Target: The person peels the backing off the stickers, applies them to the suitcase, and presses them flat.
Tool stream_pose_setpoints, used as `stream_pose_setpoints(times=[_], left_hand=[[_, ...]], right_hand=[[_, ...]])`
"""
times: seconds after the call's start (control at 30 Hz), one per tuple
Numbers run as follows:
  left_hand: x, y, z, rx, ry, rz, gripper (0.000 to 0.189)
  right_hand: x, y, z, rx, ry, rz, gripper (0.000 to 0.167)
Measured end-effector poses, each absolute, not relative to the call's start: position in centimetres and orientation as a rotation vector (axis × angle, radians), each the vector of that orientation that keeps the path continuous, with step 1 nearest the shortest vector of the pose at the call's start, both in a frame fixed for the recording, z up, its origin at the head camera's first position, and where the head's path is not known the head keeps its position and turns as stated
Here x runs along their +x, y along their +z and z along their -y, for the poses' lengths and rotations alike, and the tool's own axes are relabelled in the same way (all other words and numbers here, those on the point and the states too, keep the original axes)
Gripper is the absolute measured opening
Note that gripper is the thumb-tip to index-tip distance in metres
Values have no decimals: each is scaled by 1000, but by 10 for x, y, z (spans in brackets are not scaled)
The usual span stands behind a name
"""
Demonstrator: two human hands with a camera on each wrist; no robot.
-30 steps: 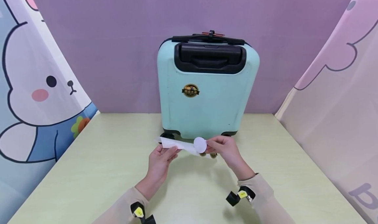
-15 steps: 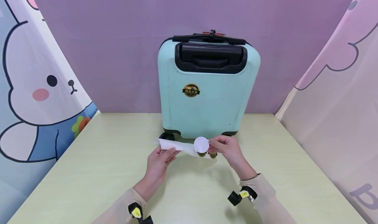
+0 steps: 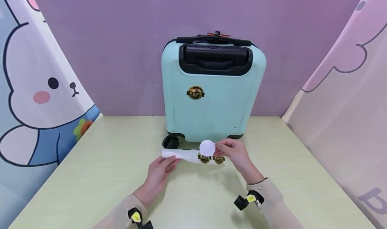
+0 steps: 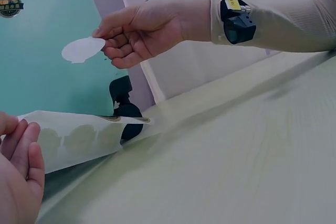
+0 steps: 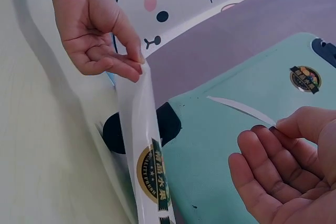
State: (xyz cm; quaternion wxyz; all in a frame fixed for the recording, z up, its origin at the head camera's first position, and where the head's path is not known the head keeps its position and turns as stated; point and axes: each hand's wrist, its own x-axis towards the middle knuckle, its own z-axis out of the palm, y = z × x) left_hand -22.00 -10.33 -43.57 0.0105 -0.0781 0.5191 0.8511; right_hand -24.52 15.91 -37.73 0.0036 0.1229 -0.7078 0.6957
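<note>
My left hand (image 3: 160, 173) pinches a curled white strip of sticker backing (image 3: 185, 155) between thumb and fingers. Black-and-gold round stickers show on the strip's right part, and one sticker (image 5: 152, 174) is plain in the right wrist view. In my right hand (image 3: 232, 155), thumb and forefinger pinch the edge of a round sticker (image 3: 207, 148), its white back facing me. Beyond both hands stands a mint-green suitcase (image 3: 211, 104). A matching sticker (image 3: 195, 92) is on its face, left of the middle.
The suitcase is upright on a pale table (image 3: 127, 131), with a black caster wheel (image 3: 170, 142) at its lower left. Behind it hangs a purple backdrop (image 3: 121, 54). Cartoon-printed cloths (image 3: 30, 84) line both sides.
My left hand has shifted slightly left and down with the strip, which has turned to show more of its stickers. My right hand has moved a little right with the round sticker.
</note>
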Motion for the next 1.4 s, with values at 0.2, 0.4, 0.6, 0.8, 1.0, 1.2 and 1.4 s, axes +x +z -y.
stream_pose_setpoints(times=[0.2,0.4,0.6,0.8,1.0,1.2,1.4], left_hand=[[-224,-443,107,-285,2630,-1611,21],[-227,-448,110,-306,2593,-1594,18],[-227,-452,111,-295,2549,-1628,15],[-227,-451,111,-284,2549,-1612,18],[-222,-446,111,-252,2563,-1586,28],[-219,-442,114,-238,2582,-1565,47],[-215,-438,117,-186,2561,-1489,58]], right_hand=[[-246,-378,-161,378,2171,2216,22],[-247,-378,-163,366,2152,2218,22],[-248,-379,-163,360,2178,2196,21],[-248,-377,-164,340,2166,2204,21],[-248,-373,-165,359,2132,2182,21],[-245,-364,-168,364,2062,2153,20],[-241,-353,-169,348,1949,2158,18]])
